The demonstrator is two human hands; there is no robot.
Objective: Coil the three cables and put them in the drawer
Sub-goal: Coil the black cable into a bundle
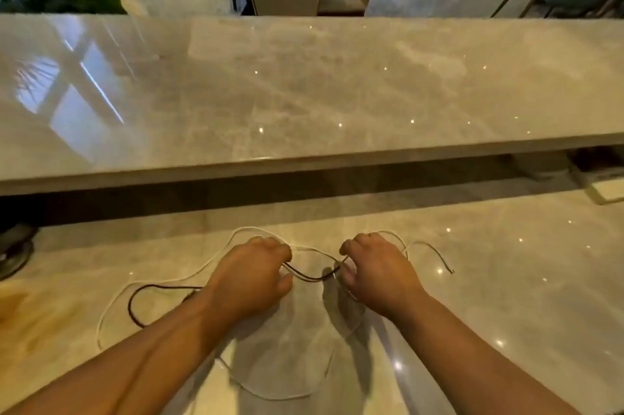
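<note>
pinching a short span of dark cable [310,276] between them, the left hand [251,274] and right hand [376,271] each have their grip closed on it low on the glossy table [304,93]. a white cable [189,274] trails off toward 8 o'clock, with another pale end [435,250] at 3 o'clock. these cables look light, limp and thin, likely to slip and tangle; best held near one end and looped. no drawer shows.
</note>
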